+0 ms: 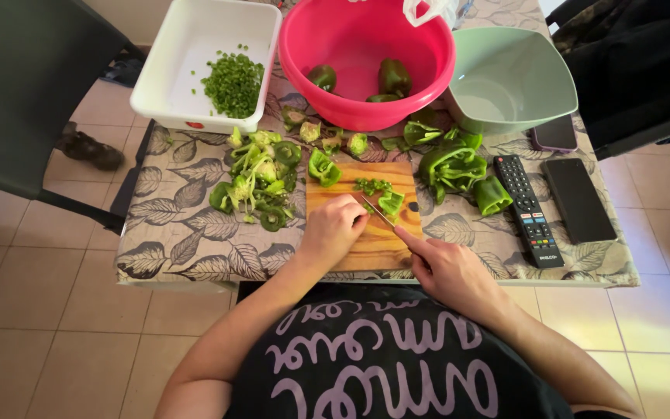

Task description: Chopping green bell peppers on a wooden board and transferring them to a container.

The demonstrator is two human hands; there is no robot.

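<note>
A wooden cutting board (366, 240) lies on the small table in front of me. My right hand (447, 268) grips a knife (379, 212) whose blade crosses the board toward a green pepper strip (390, 202). My left hand (333, 226) rests on the board with its fingers curled against the pepper next to the blade. A little heap of chopped pepper (371, 185) sits just beyond the blade. A bigger pepper piece (323, 167) lies at the board's far left corner.
A white tub (188, 54) holds diced pepper (233, 83). A pink bowl (428, 46) holds whole peppers (394, 76). A pale green bowl (537, 62), cut pepper halves (455, 167), scraps (261, 182), a remote (529, 209) and two phones (579, 200) surround the board. A dark chair (25, 93) stands left.
</note>
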